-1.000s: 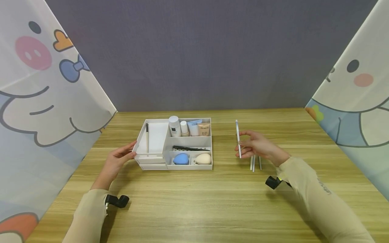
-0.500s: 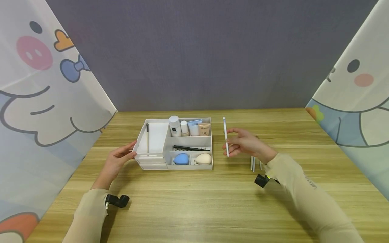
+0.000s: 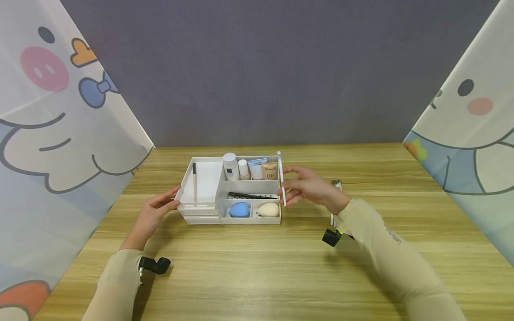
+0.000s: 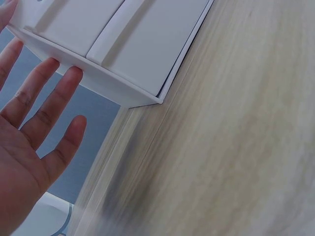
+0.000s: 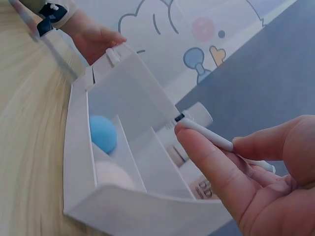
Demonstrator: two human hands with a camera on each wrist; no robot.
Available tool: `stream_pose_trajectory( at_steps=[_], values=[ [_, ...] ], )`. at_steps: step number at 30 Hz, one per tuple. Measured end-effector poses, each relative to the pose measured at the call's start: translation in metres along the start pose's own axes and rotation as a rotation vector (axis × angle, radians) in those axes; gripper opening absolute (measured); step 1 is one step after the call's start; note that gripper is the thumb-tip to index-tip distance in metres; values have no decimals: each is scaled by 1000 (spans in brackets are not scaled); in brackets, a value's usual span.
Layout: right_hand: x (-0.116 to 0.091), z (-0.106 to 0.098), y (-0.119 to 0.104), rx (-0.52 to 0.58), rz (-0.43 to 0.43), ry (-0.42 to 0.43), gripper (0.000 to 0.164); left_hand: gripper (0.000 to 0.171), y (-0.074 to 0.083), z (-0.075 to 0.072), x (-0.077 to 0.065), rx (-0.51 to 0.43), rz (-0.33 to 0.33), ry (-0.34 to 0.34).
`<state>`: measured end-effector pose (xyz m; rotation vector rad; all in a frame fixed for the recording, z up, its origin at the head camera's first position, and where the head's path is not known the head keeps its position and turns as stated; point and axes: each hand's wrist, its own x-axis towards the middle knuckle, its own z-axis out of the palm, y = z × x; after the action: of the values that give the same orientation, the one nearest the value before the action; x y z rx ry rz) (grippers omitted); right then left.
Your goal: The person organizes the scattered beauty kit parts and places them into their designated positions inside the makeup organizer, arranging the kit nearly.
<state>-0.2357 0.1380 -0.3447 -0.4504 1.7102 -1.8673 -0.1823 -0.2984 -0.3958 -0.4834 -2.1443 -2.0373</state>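
Note:
My right hand (image 3: 307,187) pinches a slim white makeup brush (image 3: 281,178) between thumb and fingers, nearly upright. It overlaps the right wall of a white cosmetics organizer (image 3: 249,221) in the head view. In the right wrist view the brush (image 5: 211,133) slants above the organizer's compartments. My left hand (image 3: 154,214) rests its straight fingertips on the organizer's left front corner; the left wrist view shows fingers (image 4: 66,91) along its side wall. A dark-tipped brush (image 3: 194,183) lies in the organizer's top tray (image 3: 209,178). Black pencil-like sticks (image 3: 250,195) lie in the middle compartment.
A white bottle (image 3: 230,167), a smaller bottle (image 3: 243,169) and two tubes, one beige (image 3: 269,171), stand in the back compartment. Blue (image 3: 239,210) and cream (image 3: 268,209) makeup sponges sit in front. More slim brushes (image 3: 333,220) lie on the wooden table (image 3: 257,272), partly behind my right wrist.
My right hand has moved left with the white makeup brush, from above the table to the organizer's right edge. The left hand and the organizer have stayed in place.

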Motion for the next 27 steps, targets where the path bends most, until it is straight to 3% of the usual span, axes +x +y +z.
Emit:
stream_pose_trajectory(
  at_steps=[27],
  values=[
    [47, 81, -13, -30, 0, -139, 51, 45, -1, 0, 2, -5, 29, -3]
  ],
)
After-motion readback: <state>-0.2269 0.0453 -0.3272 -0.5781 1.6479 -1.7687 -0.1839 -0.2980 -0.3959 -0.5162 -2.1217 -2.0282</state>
